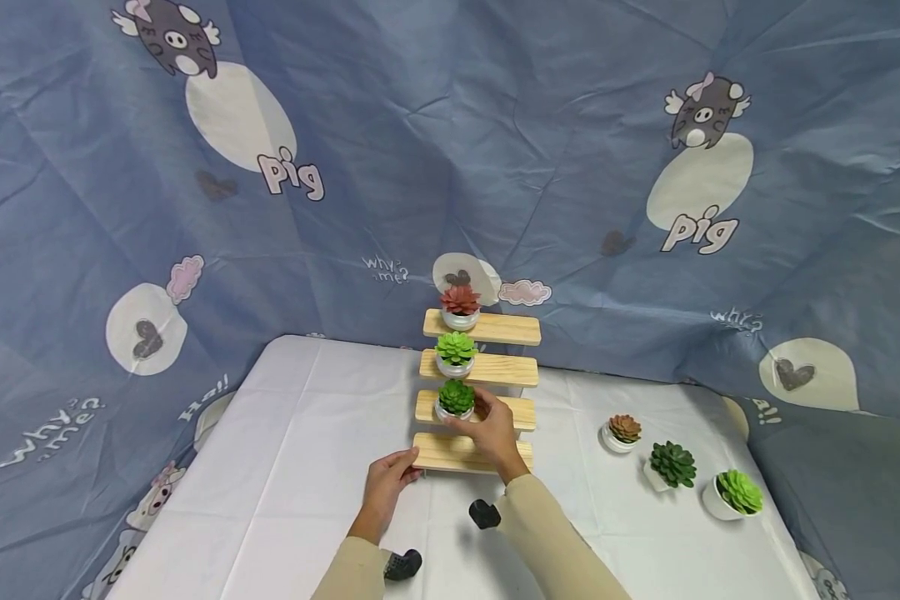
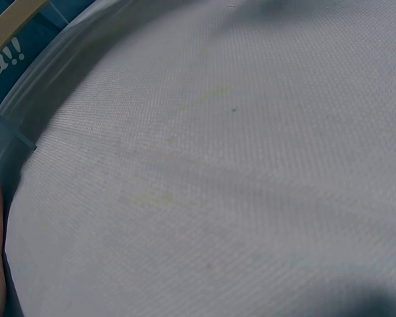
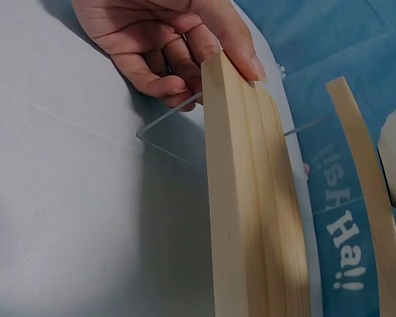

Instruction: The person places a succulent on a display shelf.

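Right hand: thumb and fingers closed around opposite sides of a white pot with a dark-green succulent, pinching it. Pot is upright, at the left half of the third board from the top on a four-tier wooden shelf. Can't tell if its base bears on the board.

Left hand: pinching the left end of the bottom board. Right wrist view shows the thumb on the board, other fingers curled below, next to a clear bracket. Left wrist view only gets a sliver of that hand at the frame edge.

Upper tiers: red succulent in a white pot on the top board, bright-green succulent in a white pot on the second board, both left of board centre.

Tabletop: white textured cover, faint creases. Shelf sits mid-width by the back edge. Toward the right edge, a slanting row of three potted succulents, standing apart: orange-brown rosette farthest back, deep-green plant in the middle, lime-green plant nearest the right edge.

Room: wrinkled blue fabric along the left, back and right edges, printed with cartoon pigs, hearts, "pig", "why me?". Beige sleeves on both arms, a black device at each wrist.
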`<state>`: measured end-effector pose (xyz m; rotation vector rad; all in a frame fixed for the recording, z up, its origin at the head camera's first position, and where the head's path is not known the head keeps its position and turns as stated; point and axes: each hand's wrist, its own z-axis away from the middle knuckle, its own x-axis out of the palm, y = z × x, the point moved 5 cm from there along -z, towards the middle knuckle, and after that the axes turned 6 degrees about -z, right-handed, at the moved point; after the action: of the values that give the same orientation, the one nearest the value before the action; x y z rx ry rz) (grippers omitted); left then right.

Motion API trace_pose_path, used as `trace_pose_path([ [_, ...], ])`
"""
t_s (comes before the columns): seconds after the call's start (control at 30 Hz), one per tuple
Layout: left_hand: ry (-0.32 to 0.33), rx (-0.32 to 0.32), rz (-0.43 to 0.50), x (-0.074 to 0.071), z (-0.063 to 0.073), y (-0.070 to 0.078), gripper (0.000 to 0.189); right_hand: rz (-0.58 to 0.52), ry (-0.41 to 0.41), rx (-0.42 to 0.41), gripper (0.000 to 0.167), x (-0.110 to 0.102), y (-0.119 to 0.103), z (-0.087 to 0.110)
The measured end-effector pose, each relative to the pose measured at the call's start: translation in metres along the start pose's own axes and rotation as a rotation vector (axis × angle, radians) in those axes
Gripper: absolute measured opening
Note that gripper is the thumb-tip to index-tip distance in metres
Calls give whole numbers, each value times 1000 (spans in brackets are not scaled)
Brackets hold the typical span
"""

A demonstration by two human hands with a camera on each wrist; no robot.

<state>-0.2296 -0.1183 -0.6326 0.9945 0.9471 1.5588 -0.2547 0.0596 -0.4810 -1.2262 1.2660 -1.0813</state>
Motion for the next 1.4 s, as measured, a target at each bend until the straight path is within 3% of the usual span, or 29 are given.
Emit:
trace_pose_path([
  [0.3,0,0,7,1,-1,-1,43,14,-12,7,64,3,38,-16],
  [0.57,-15,2,1,4,1,1,45,-23,6,-4,67,-3,41,-14],
  [0.77,50,-18,18,-6,2,-2,37,-127,-19,19,67,-13,34,0],
  [0.93,20,-6,10,1,0,1,41,-183,104,-38,62,-46,22,13],
  [1.17,35,-2,17,0,0,2,39,-149,343,-93,57,-95,54,19],
  [1.4,5,2,40,1,2,4,33,-97,573,-76,63,-142,68,39],
])
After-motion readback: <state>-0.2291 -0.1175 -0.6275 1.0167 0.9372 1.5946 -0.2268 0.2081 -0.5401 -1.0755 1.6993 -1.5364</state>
